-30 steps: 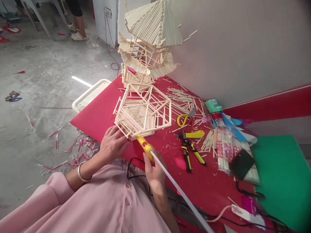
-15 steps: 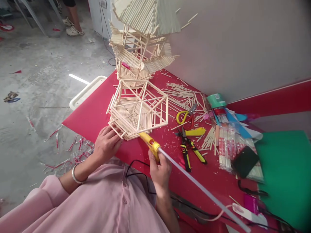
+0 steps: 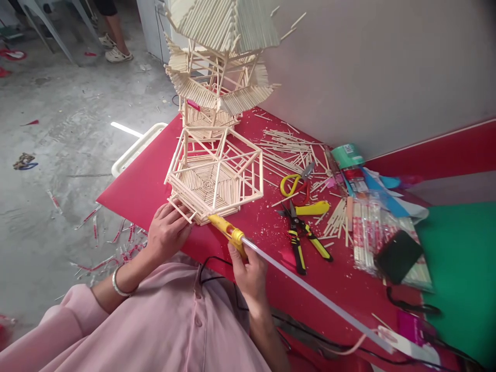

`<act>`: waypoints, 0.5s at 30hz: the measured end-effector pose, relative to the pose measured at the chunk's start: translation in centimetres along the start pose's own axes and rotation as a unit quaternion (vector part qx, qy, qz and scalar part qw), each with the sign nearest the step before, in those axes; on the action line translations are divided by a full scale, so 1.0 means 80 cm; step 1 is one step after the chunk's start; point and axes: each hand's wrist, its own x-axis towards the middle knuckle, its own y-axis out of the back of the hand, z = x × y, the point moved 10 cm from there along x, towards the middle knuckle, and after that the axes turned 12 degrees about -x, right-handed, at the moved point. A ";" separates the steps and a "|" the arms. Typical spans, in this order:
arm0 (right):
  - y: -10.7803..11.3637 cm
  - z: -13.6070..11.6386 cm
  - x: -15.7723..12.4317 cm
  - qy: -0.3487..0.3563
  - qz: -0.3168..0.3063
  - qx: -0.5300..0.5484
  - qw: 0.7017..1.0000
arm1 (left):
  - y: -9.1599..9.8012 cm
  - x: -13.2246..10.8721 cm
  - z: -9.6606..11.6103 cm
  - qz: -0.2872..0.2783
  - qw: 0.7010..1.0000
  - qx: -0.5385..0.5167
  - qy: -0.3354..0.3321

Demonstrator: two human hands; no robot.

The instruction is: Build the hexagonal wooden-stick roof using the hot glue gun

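Tray [image 3: 137,149]: sat beyond the left edge of the red table [image 3: 135,194]
Left hand [image 3: 167,232]: fingers lay together at the stick frame's near left edge — I could not tell whether they pinched it
Stick frame [image 3: 207,184]: stood on the table, in front of the stick tower [image 3: 220,31]
Glue gun [image 3: 227,231]: pointed its nozzle at the frame's near edge
Right hand [image 3: 251,274]: was clamped on the glue gun
Loose sticks [image 3: 289,150]: lay scattered behind the scissors [image 3: 303,178] and cutters [image 3: 296,226]
Packets [image 3: 366,235]: lay farther right — partly under a black object [image 3: 399,257]
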 end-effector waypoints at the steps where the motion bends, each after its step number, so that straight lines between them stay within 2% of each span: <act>1: 0.000 0.000 0.000 -0.002 0.003 -0.004 1.000 | 0.000 0.000 0.001 0.001 1.000 0.003 -0.005; 6: 0.008 0.013 0.000 -0.032 0.043 -0.044 0.998 | 0.000 0.000 0.002 0.002 1.000 0.012 -0.005; 10: 0.010 0.006 -0.003 -0.005 0.060 -0.050 0.997 | 0.002 0.001 0.002 0.006 1.000 0.008 0.000; 15: 0.005 -0.014 -0.008 0.040 0.051 -0.052 0.997 | 0.002 0.002 0.005 0.004 1.000 0.011 -0.012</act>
